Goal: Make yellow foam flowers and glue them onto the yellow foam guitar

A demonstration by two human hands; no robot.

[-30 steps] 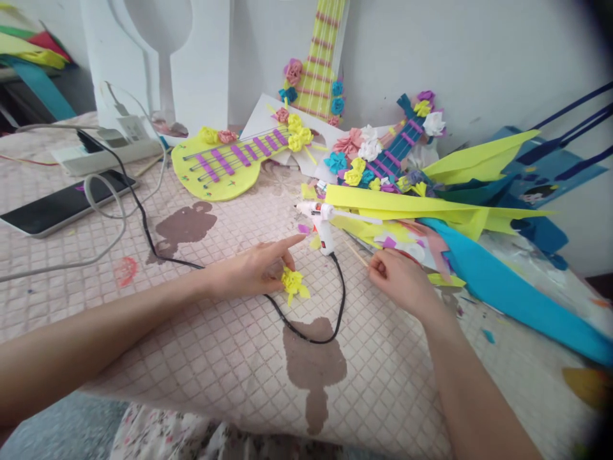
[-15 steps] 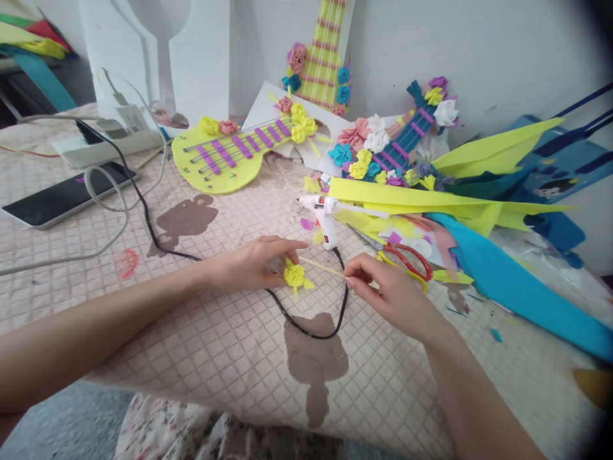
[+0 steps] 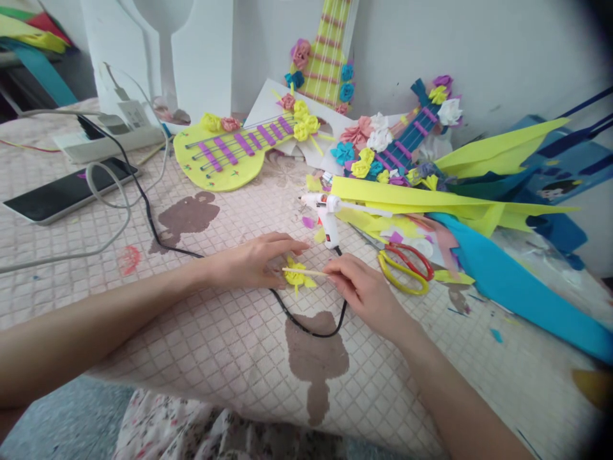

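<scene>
Diamond-patterned quilted cloth (image 3: 215,358) is spread beneath both hands in the head view. A thin wooden stick (image 3: 306,273) has just been brought across the yellow paper flower (image 3: 295,281); half a second ago its tip was held beyond the petals, near the left fingertips. By this shift, it is judged, stick and flower have been brought into close working range, though contact cannot be confirmed. The stick is pinched in the right hand (image 3: 368,291), its fingers closed. The left hand (image 3: 251,260) is held curved, thumb at the flower's near side; whether the flower is gripped cannot be told. The flower is seen between the hands. Beyond them a white glue gun (image 3: 328,223) is laid, and red-and-yellow-handled scissors (image 3: 403,289) are placed just right of the right hand.
</scene>
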